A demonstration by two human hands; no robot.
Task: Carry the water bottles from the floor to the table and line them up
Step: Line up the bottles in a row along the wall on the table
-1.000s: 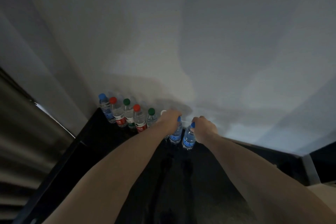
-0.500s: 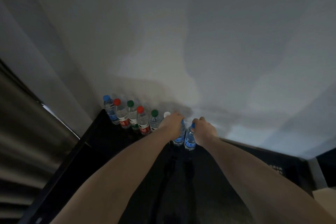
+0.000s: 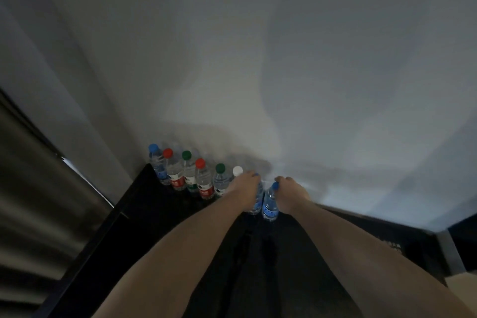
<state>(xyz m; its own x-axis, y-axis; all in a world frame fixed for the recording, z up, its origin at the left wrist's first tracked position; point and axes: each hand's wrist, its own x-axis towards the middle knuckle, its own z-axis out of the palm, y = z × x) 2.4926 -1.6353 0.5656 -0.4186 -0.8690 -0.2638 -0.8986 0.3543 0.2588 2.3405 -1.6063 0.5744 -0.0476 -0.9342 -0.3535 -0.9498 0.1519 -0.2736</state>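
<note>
Several water bottles stand in a row along the far edge of the black table [image 3: 154,214], against the wall. Their caps run blue [image 3: 153,147], red, green, red, green and white [image 3: 237,170] from left to right. My left hand [image 3: 247,188] grips a blue-capped bottle [image 3: 258,201] at the right end of the row. My right hand [image 3: 290,195] grips another blue-capped bottle [image 3: 269,204] just to its right. Both bottles stand upright, close side by side, at the table's far edge.
A pale wall [image 3: 284,72] rises right behind the row. A grey ribbed panel [image 3: 38,201] stands to the left of the table. A dark box-like thing [image 3: 402,248] sits at the table's right end.
Both hands have pushed their bottles a little farther toward the wall and closer together. The view has shifted slightly; the row has not moved.
</note>
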